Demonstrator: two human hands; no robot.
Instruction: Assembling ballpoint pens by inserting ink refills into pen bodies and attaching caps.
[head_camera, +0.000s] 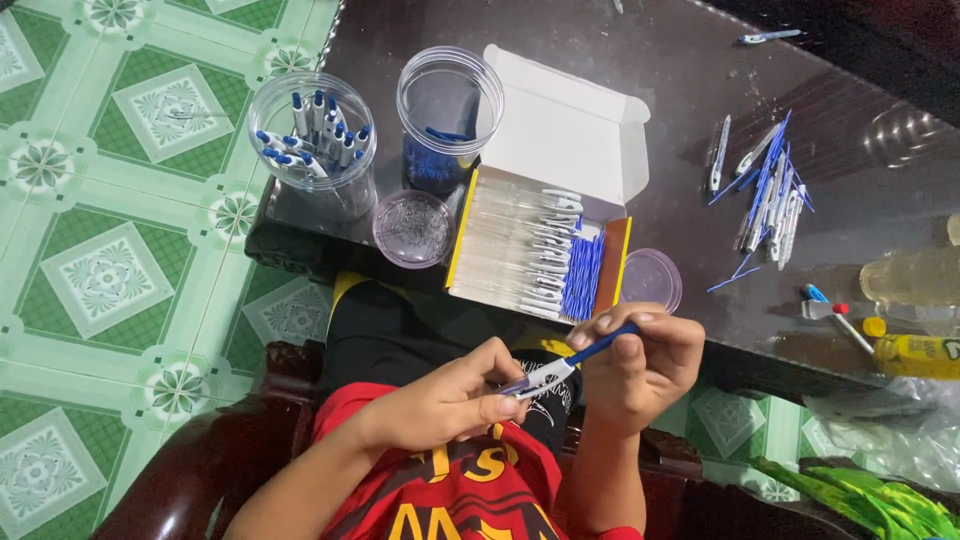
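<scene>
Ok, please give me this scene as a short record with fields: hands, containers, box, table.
left hand: left hand pinches the clear end of a pen
right hand: right hand holds the blue end of the pen
containers: clear jar with pen parts; second jar with blue pieces; small round tub
box: open white box with clear barrels and blue refills
table: dark table, loose pen parts on the right

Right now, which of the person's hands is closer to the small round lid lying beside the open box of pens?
The right hand. It sits just below the round lid, nearly touching its edge in this view. The left hand is further off, down and to the left of it, past the pen.
</scene>
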